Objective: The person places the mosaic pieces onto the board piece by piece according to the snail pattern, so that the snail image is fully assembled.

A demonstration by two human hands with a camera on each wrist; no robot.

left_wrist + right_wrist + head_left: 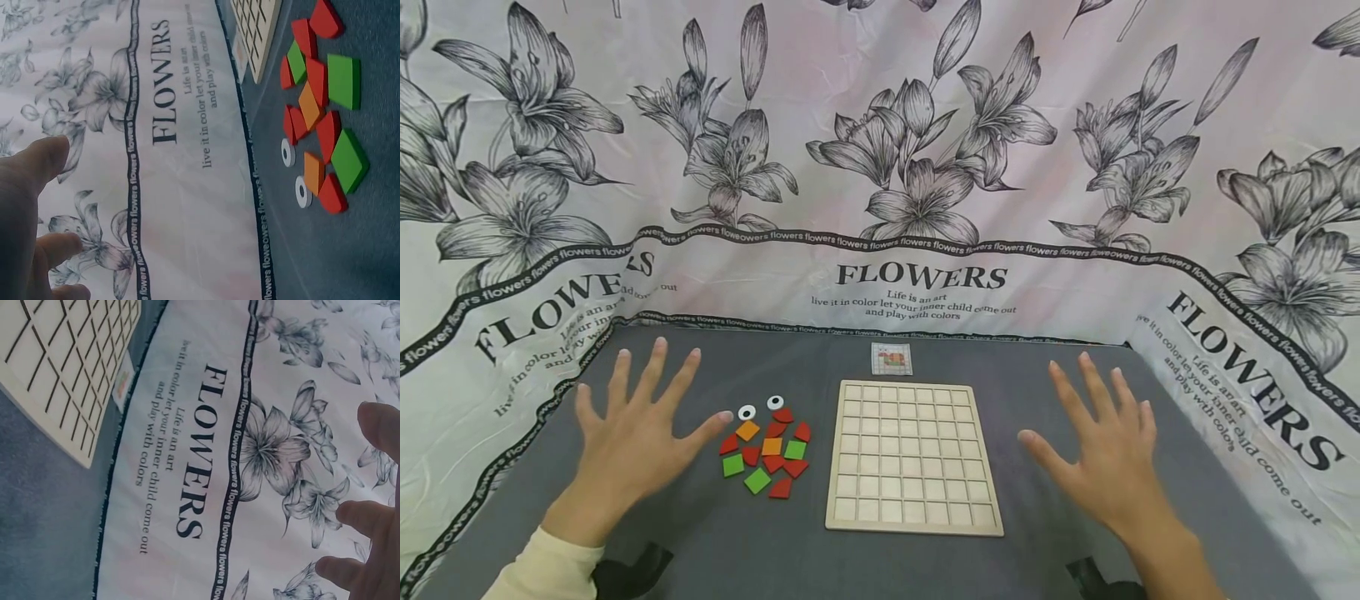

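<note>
My left hand is held with fingers spread to the left of a loose group of flat coloured pieces, holding nothing. Among the pieces are red ones, green squares, orange squares and two white rings with dark centres. In the middle lies a pale wooden grid board with bare square cells. To its right, my right hand is spread too, with nothing in it. Both wrist views show fingertips away from the pieces and the board.
Behind the board lies a small picture card with a coloured figure on a grid. The grey tabletop is bordered at the back and sides by a white flower-printed cloth. Dark straps show near both wrists.
</note>
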